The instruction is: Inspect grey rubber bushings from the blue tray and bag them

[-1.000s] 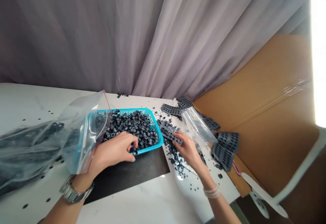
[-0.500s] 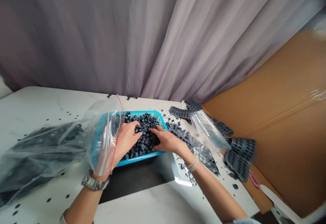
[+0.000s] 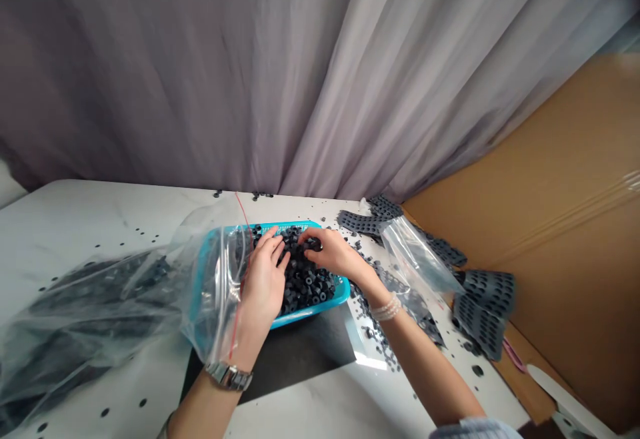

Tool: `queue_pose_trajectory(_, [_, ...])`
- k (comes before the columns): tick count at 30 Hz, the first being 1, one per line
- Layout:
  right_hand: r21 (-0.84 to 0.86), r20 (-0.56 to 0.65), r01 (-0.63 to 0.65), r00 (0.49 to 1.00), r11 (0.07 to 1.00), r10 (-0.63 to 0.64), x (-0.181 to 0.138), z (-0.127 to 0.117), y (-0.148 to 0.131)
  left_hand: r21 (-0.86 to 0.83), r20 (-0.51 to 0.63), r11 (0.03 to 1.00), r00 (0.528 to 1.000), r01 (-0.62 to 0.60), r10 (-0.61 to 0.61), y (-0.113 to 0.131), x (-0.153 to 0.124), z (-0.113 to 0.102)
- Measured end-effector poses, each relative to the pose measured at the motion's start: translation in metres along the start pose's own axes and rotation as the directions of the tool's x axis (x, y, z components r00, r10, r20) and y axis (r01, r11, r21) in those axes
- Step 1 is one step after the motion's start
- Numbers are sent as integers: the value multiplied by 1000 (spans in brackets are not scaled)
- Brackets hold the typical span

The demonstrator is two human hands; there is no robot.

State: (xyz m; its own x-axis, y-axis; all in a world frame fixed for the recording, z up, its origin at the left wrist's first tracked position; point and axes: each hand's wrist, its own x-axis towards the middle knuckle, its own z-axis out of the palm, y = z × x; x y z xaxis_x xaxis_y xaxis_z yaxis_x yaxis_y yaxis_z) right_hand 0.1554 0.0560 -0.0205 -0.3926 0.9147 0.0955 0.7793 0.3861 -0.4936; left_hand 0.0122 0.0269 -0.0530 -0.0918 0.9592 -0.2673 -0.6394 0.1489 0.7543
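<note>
A blue plastic basket (image 3: 345, 290) holds a heap of small black ring-like pieces (image 3: 305, 286), some with a hole through the middle. My left hand (image 3: 265, 279) rests on the heap, back up, its fingers stretched out and slightly apart. Across from it my right hand (image 3: 333, 250) curls its thumb and fingers around a few of the black pieces. The open mouth of a clear zip bag (image 3: 220, 286) with a red seal line covers the basket's left end, beside my left wrist. Dark contents fill the bag's lower part.
Perforated dark rubber sheets (image 3: 485, 306) lie on the right, near a cardboard panel (image 3: 565, 226). Another clear bag (image 3: 420, 256) lies over some sheets. Loose bits scatter across the white table (image 3: 340, 399). A dark flat sheet (image 3: 300, 352) lies under the basket. A grey curtain (image 3: 300, 79) hangs behind.
My left hand has shifted right and its fingers have straightened. My right hand has moved up toward the basket's far side and curled around pieces. The basket has turned slightly.
</note>
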Motion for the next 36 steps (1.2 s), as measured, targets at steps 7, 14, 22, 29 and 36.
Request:
queue_pose_trajectory(7, [96, -100, -6, 995, 995, 16, 1, 14, -18, -213, -63, 957, 974, 199, -217, -11, 6, 2])
queue_pose_trajectory(14, [39, -49, -68, 996, 997, 70, 1, 37, 16, -266, -100, 954, 981, 137, -168, -1, 7, -1])
queue_pose_trajectory(22, [55, -101, -30, 994, 998, 35, 10, 43, 18, -303, -110, 944, 979, 132, -172, 8, 7, -3])
queue_pose_trajectory(29, [110, -203, 53, 979, 993, -29, 4, 11, -18, -358, -29, 909, 970, 215, -241, 5, 7, 0])
queue_pose_trajectory(36, [147, -113, 188, 979, 971, -172, -12, 30, -47, -448, 62, 840, 948, 307, -313, 2, 6, 1])
